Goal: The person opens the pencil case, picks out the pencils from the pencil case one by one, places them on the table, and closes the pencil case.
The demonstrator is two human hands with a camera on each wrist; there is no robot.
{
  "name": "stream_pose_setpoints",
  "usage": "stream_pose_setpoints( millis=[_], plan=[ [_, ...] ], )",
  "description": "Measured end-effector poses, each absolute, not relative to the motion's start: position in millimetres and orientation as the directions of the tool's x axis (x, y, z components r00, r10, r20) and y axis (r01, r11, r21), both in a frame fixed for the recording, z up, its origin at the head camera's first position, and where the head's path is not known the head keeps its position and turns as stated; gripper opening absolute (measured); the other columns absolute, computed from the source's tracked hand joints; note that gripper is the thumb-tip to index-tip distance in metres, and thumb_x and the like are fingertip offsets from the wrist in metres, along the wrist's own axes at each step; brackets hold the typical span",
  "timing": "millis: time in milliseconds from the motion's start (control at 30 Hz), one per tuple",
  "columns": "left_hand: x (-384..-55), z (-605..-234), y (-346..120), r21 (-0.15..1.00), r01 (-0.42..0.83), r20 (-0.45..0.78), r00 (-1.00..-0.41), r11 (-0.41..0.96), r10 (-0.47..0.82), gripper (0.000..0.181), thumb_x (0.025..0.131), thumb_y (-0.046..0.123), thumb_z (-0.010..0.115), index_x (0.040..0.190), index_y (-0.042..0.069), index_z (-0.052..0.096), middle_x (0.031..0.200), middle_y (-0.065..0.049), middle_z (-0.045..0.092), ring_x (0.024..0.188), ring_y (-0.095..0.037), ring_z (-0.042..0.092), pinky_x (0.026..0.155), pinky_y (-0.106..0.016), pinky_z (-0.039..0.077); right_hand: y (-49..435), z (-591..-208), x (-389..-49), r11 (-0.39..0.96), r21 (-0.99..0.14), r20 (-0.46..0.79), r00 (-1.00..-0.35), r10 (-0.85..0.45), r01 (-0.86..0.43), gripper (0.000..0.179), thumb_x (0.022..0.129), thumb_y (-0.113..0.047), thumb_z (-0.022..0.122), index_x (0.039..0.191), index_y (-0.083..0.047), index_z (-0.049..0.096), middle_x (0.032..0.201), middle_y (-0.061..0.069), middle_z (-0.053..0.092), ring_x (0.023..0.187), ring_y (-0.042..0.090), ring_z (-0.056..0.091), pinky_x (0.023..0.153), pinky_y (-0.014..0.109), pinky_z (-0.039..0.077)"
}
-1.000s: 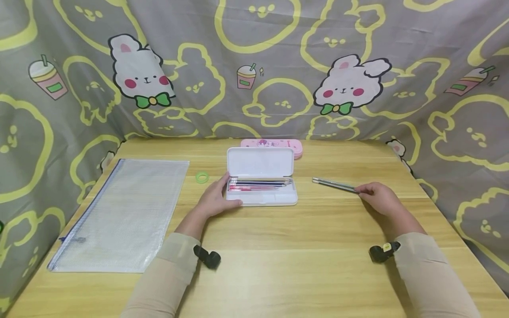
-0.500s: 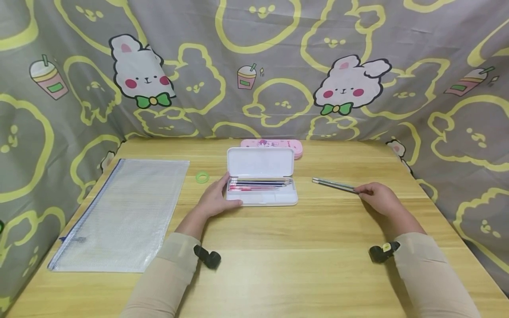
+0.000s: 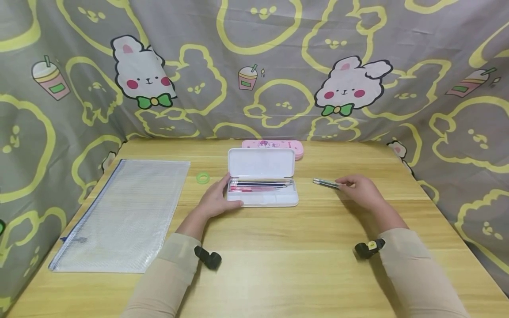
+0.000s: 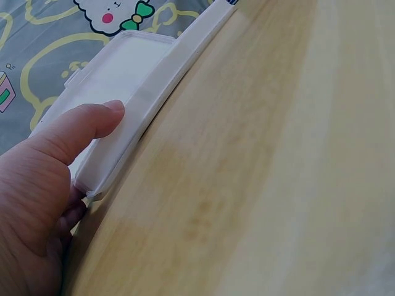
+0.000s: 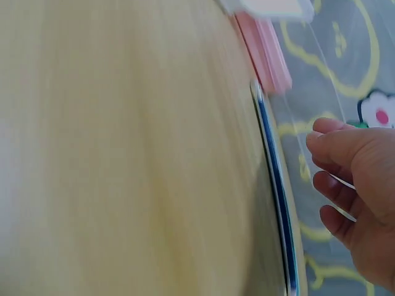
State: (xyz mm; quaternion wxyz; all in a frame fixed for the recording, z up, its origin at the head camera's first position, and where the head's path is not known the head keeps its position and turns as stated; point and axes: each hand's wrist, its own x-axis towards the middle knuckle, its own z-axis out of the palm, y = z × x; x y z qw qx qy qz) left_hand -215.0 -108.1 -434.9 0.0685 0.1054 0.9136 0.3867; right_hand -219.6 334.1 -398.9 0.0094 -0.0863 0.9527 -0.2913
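Observation:
A white pencil case (image 3: pixel 262 199) stands with its lid up at the table's middle. Several pencils and red pens (image 3: pixel 258 183) lie in its back part. My left hand (image 3: pixel 214 198) grips the case's left end; the left wrist view shows the thumb on the front rim and the other fingers around the end. To the right, silvery-dark pencils (image 3: pixel 326 182) lie side by side on the table. My right hand (image 3: pixel 359 191) hovers over their right part, partly hiding them. Seen from the right wrist, its loosely bent fingers (image 5: pixel 336 188) hold nothing and are apart from the pencils.
Behind the white case's lid lies a pink pencil case (image 3: pixel 296 148), partly hidden. A green tape ring (image 3: pixel 203 178) sits left of the white case. A clear mesh zip pouch (image 3: pixel 123 216) lies flat at left. Patterned cloth (image 3: pixel 278 57) hangs around the table's back and sides.
My right hand has let go of the pencils' right end and moved left and slightly up over them. The pencils stay in place. My left hand has kept its grip.

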Motion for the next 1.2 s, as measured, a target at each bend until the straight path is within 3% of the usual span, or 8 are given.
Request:
stream_pose_setpoints(
  millis=[333, 533, 700, 1000, 1200],
  plan=[
    [-216, -437, -108, 0.723, 0.137, -0.044, -0.969, 0.677, 0.243, 0.114, 0.072, 0.047, 0.082, 0.158, 0.011, 0.016, 0.159, -0.020, 0.028, 0.147, -0.038, 0.028, 0.121, -0.050, 0.024, 264, -394, -235, 0.759, -0.602, 0.069, -0.963, -0.262, -0.249, 0.025, 0.095, -0.013, 0.061, 0.116, -0.003, 0.070, 0.112, 0.019, 0.068, 0.105, 0.032, 0.059, 0.093, 0.048, 0.048],
    [-216, -438, -108, 0.723, 0.141, -0.039, -0.969, 0.676, 0.243, 0.114, 0.072, 0.046, 0.082, 0.158, 0.010, 0.017, 0.159, -0.021, 0.029, 0.147, -0.038, 0.028, 0.121, -0.050, 0.024, 228, -394, -241, 0.704, -0.667, 0.047, -0.958, -0.284, -0.242, 0.025, 0.092, -0.012, 0.061, 0.113, -0.004, 0.072, 0.111, 0.017, 0.068, 0.104, 0.030, 0.058, 0.092, 0.045, 0.047],
    [-216, -438, -108, 0.718, 0.140, -0.040, -0.970, 0.682, 0.241, 0.113, 0.072, 0.046, 0.082, 0.158, 0.010, 0.017, 0.159, -0.021, 0.029, 0.147, -0.039, 0.028, 0.121, -0.050, 0.024, 205, -395, -246, 0.720, -0.640, 0.022, -0.942, -0.334, -0.270, 0.022, 0.091, -0.014, 0.066, 0.110, -0.007, 0.074, 0.106, 0.012, 0.071, 0.101, 0.027, 0.060, 0.091, 0.045, 0.049],
    [-216, -438, -107, 0.717, 0.140, -0.037, -0.971, 0.683, 0.238, 0.113, 0.072, 0.045, 0.082, 0.158, 0.010, 0.017, 0.159, -0.021, 0.029, 0.147, -0.038, 0.028, 0.121, -0.050, 0.024, 186, -402, -256, 0.756, -0.590, -0.040, -0.925, -0.378, -0.284, 0.024, 0.089, -0.010, 0.068, 0.112, -0.006, 0.073, 0.112, 0.013, 0.070, 0.110, 0.028, 0.061, 0.102, 0.047, 0.046],
    [-215, -436, -107, 0.722, 0.132, -0.043, -0.971, 0.679, 0.234, 0.112, 0.072, 0.044, 0.081, 0.157, 0.009, 0.018, 0.159, -0.021, 0.030, 0.147, -0.038, 0.028, 0.121, -0.050, 0.025, 180, -405, -259, 0.783, -0.528, -0.019, -0.917, -0.399, -0.329, 0.023, 0.087, -0.008, 0.069, 0.110, -0.006, 0.074, 0.109, 0.011, 0.072, 0.109, 0.028, 0.063, 0.101, 0.047, 0.047]
  ],
)
